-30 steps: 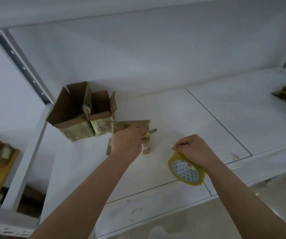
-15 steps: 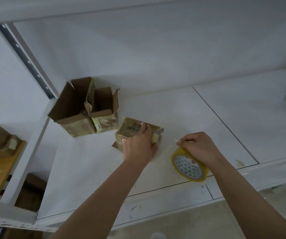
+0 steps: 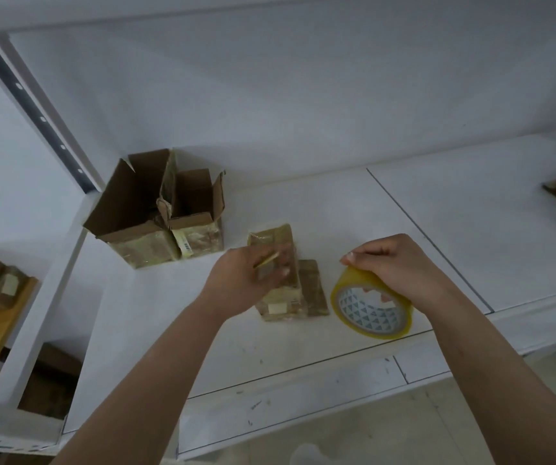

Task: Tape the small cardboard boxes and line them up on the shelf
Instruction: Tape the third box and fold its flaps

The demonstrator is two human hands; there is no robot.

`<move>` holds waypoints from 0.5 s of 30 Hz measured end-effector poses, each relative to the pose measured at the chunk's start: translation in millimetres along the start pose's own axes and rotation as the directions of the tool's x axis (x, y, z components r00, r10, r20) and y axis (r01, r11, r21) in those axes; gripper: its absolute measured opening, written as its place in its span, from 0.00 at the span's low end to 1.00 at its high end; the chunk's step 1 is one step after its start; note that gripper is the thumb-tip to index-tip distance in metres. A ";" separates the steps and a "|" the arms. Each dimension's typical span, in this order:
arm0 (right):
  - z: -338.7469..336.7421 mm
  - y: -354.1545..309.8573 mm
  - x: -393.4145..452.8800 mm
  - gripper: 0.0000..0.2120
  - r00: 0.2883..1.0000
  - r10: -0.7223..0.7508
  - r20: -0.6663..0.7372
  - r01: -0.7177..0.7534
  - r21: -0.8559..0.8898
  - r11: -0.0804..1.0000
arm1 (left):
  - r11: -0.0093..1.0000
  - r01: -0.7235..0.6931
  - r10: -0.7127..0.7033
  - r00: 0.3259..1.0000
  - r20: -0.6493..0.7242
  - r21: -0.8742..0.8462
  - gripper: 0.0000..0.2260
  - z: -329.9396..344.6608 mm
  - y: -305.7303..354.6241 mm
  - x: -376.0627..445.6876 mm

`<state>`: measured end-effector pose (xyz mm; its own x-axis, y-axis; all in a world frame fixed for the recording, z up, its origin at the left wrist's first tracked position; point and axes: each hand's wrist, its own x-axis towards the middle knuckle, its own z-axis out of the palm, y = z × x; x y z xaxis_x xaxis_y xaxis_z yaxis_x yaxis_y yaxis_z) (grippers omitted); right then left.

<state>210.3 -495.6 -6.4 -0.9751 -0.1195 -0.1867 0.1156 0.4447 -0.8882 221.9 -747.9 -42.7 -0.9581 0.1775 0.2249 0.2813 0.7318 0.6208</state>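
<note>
Head view, item one: small cardboard box (image 3: pixel 278 283), flaps folded, on the white shelf (image 3: pixel 337 209) near its front edge. Left hand (image 3: pixel 246 283) curls over its top, pinching a thin yellowish tool. Right hand (image 3: pixel 400 266) grips the yellow tape roll (image 3: pixel 372 305) just beside it. Two open boxes (image 3: pixel 159 213) stand behind-left. Advice: hold flaps flush, lay tape centred along the seam, press down.

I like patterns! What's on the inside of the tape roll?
Small teal triangles on white, inside the yellow tape roll, seen in the head view.
</note>
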 end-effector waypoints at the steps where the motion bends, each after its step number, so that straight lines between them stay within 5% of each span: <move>1: 0.9 -2.6 -2.1 0.04 1.000 -0.008 0.002 0.008 0.008 1.000 | 0.997 0.033 -0.038 0.997 -0.070 -0.074 0.10 2.4 6.7 2.1; 4: 4.7 -9.9 -6.6 0.04 0.999 -0.038 0.005 0.038 0.029 0.999 | 0.953 0.125 -0.172 0.973 -0.153 -0.277 0.10 12.2 33.5 6.4; 8: 10.2 -18.3 -10.6 0.05 0.997 -0.083 0.007 0.083 0.005 0.997 | 0.895 0.249 -0.267 0.964 0.002 -0.370 0.31 19.4 61.9 8.1; 15: 18.4 -22.4 -13.0 0.10 0.994 -0.057 0.090 0.051 0.071 0.996 | 0.906 0.195 -0.215 0.977 -0.010 -0.376 0.15 18.7 62.5 12.3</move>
<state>223.9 -520.4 8.2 -0.9590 -0.2244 -0.1730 0.0792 0.3739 -0.9241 226.7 -687.6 -15.2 -0.9955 0.0092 0.0941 0.0882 0.4500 0.8887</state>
